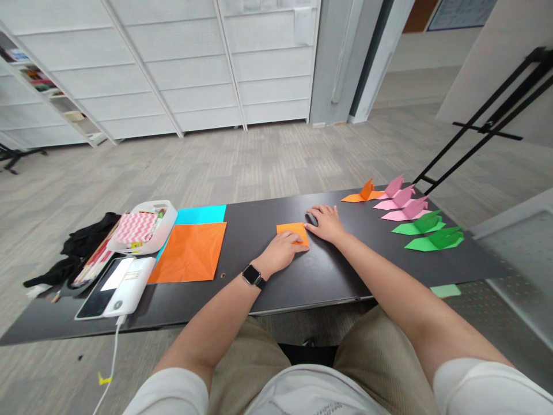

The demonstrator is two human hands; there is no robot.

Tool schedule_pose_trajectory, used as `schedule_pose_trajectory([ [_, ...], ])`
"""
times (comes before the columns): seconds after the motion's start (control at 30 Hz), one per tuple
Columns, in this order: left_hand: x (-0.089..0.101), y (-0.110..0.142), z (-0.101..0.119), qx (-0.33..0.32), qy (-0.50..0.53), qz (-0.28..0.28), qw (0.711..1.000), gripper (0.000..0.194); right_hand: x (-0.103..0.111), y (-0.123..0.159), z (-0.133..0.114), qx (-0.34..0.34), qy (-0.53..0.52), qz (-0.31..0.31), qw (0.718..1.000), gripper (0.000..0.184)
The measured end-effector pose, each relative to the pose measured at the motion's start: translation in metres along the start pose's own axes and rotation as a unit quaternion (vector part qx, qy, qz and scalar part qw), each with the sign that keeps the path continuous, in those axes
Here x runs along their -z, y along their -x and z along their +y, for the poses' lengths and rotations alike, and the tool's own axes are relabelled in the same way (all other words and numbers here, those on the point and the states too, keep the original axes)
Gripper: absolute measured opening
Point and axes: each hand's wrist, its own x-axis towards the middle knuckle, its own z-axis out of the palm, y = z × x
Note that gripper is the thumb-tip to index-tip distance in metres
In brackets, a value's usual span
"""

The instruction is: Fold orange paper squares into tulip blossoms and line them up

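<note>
My left hand (281, 251), with a watch on the wrist, lies with its fingers flat on a small folded square of orange paper (285, 227) on the dark table. Just right of the paper, my right hand (327, 223) has its thumb and fingers around a small dark rounded object (311, 219); its exact kind is hard to make out. The right thumb tip comes close to the paper's right edge. Part of the folded square is hidden under the left fingers.
Folded paper birds stand at the right: orange (366, 192), several pink (398, 199), green (436, 239). Left are orange sheets (190, 253), blue paper (201, 214), a white basket (168, 222), a tablet (97, 294) and a white cabled device (129, 288). The table's front edge (311, 306) is near my lap.
</note>
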Motion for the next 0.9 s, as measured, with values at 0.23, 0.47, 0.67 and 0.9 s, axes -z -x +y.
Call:
schedule_pose_trajectory([
  [0.23, 0.0, 0.002, 0.0, -0.001, -0.001, -0.008, 1.0, 0.041, -0.004, -0.01, 0.001, 0.006, 0.008, 0.007, 1.0, 0.058],
  [0.47, 0.003, 0.0, 0.0, 0.002, 0.01, -0.014, 1.0, 0.043, -0.01, -0.01, 0.006, -0.037, 0.025, 0.083, 0.996, 0.043],
  [0.67, 0.006, 0.002, 0.002, 0.003, 0.019, -0.009, 1.0, 0.043, -0.008, -0.01, -0.001, 0.003, 0.005, 0.062, 0.998, 0.051],
  [0.9, 0.007, 0.003, 0.004, 0.011, 0.029, -0.01, 0.999, 0.044, -0.009, -0.013, 0.002, -0.051, -0.005, 0.09, 0.995, 0.034],
])
